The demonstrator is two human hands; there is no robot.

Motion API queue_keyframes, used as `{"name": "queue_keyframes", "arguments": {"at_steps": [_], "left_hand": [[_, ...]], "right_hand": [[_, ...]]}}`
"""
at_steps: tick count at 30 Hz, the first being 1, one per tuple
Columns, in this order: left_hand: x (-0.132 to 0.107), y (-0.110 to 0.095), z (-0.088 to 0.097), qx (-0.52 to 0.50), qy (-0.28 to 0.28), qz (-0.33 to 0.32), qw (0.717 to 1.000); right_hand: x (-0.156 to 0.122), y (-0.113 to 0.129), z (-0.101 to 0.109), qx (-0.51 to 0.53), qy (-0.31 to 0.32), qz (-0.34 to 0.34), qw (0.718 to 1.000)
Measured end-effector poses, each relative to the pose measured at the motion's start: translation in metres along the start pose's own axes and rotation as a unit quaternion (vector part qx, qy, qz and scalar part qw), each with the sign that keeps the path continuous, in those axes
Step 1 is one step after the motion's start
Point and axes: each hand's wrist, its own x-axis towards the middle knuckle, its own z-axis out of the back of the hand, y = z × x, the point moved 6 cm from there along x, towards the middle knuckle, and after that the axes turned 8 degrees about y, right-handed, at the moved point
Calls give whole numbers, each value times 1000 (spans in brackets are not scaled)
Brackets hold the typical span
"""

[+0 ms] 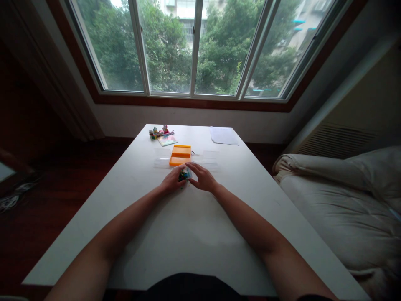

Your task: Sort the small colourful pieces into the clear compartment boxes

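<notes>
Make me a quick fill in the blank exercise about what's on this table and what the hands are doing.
1. Both hands, left hand and right hand, meet over a small bag of colourful pieces on the ____ table.
2. Just beyond the hands lies a flat tray coloured ____.
3. At the far right of the table lies a sheet of white ____.
4. Through the window, green ____ are visible.

Missing words: white; orange; paper; trees
</notes>
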Motion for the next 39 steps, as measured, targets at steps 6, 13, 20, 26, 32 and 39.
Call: {"name": "queue_keyframes", "arguments": {"at_steps": [6, 13, 20, 26, 32, 39], "left_hand": [[0, 5, -4, 37, 13, 29, 999], [1, -1, -3, 39, 19, 25, 999], [0, -5, 0, 18, 11, 25, 999], [1, -5, -2, 28, 19, -1, 999], [3, -4, -3, 34, 30, 1, 999], [2, -12, -1, 30, 22, -37, 999]], "right_hand": [[2, 2, -4, 17, 13, 8, 1000], [3, -2, -8, 25, 11, -12, 1000], [2, -3, -10, 65, -1, -24, 998], [2, -7, -14, 84, -12, -36, 996], [3, -2, -14, 47, 4, -25, 999], [1, -1, -14, 18, 19, -8, 1000]]}}
